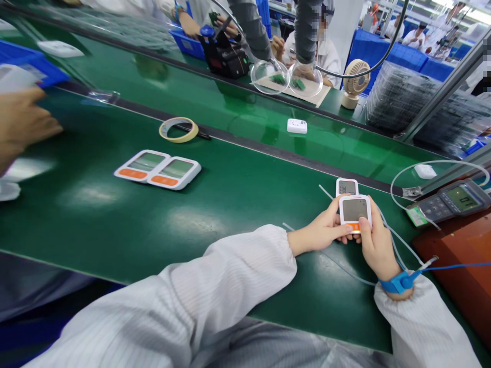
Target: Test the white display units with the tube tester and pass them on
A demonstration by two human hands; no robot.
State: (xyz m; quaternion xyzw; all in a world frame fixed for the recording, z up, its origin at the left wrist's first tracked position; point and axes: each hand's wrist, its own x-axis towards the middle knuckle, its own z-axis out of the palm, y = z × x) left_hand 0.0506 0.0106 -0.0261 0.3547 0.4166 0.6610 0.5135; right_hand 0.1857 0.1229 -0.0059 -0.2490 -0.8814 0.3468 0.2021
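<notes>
Both my hands grip a small white digital monitor (355, 209) with a grey screen and an orange button strip. My left hand (324, 230) has its thumb on the lower left of the strip. My right hand (378, 243), with a blue wrist strap (401, 282), holds the right side, its thumb on the strip. Just behind it is a second white device (347, 186) with digits on its display, partly hidden by the first. Clear thin tubing (406, 245) runs beside my right hand.
Two more white-and-orange monitors (174, 173) lie side by side, left on the green bench (230, 204). A tape roll (178, 130) is behind them. At right sits a handheld meter (452, 202) on an orange-brown case (460, 266). A co-worker's hand (26, 122) shows far left.
</notes>
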